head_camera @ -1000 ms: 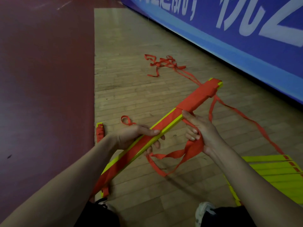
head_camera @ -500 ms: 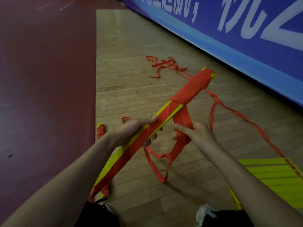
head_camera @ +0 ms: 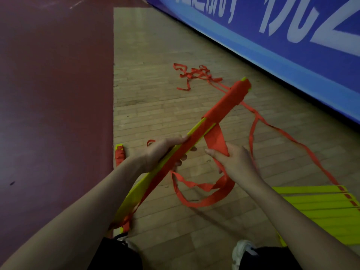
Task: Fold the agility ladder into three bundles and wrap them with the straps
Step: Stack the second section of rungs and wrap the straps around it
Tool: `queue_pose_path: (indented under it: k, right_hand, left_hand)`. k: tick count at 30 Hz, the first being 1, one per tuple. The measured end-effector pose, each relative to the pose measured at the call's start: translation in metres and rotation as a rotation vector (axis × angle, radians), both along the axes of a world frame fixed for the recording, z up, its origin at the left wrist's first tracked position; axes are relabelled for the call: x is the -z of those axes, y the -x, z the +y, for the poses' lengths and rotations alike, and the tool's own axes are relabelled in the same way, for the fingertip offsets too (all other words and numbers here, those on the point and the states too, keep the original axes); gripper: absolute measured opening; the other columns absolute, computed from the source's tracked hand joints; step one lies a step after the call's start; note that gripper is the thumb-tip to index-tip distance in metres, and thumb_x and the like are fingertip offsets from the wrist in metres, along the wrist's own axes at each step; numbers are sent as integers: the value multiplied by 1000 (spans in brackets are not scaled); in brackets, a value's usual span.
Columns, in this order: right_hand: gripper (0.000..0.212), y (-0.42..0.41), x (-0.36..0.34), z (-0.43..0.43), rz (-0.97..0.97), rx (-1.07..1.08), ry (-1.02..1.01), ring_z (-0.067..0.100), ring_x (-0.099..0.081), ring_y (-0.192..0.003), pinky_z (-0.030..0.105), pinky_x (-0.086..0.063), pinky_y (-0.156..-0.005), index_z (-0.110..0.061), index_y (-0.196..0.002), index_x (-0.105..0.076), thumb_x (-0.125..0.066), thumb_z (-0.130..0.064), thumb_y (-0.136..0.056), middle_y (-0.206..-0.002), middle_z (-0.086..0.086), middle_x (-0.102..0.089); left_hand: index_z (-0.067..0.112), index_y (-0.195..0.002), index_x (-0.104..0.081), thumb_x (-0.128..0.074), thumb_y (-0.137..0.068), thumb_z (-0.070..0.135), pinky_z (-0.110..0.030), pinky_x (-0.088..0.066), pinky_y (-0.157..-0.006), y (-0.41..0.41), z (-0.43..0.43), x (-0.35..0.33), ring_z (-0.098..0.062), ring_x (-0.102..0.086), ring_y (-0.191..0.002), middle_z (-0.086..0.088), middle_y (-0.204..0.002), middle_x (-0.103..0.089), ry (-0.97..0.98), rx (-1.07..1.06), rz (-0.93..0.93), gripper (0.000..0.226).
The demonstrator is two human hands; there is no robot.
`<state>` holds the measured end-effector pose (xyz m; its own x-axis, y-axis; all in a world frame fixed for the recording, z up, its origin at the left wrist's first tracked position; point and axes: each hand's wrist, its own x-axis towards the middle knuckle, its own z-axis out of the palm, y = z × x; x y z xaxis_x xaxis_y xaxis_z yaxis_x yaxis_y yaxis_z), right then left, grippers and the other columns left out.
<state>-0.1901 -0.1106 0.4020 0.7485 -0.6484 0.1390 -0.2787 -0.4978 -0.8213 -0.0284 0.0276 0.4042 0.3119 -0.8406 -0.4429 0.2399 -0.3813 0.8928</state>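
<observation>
Strap now lower in right hand; bundle left-gripped

I sit on a pale wood floor of narrow boards that runs from near me to the far end. On my left a dark red floor meets it along a straight edge. On my right a blue banner slants from far left to near right, with large white characters across it and a lighter blue band along its foot. The light is dim, with a soft sheen on the far boards.
</observation>
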Motion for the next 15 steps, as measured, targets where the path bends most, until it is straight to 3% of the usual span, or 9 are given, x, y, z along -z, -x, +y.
queue_pose_path:
  k: [9,15]
  right_hand:
    - [39,-2,3,-1,-111,33,-76,4,-44,-35,14,-34,-45,-16,-53,-53,-70,-29,-86,-36,-4,-47]
    - [43,-6,18,2,-159,153,-293,10,-43,-40,26,-36,-50,-4,-57,-59,-70,-35,-85,-39,-3,-45]
  left_hand:
    - [17,-96,-68,-58,-91,40,-25,-32,-56,13,-14,7,-12,-41,-67,0,-80,-49,-106,-52,-301,26]
    - [22,-98,-65,-70,-84,39,-24,-37,-64,31,-27,21,-11,-50,-79,6,-80,-57,-117,-129,-509,23]
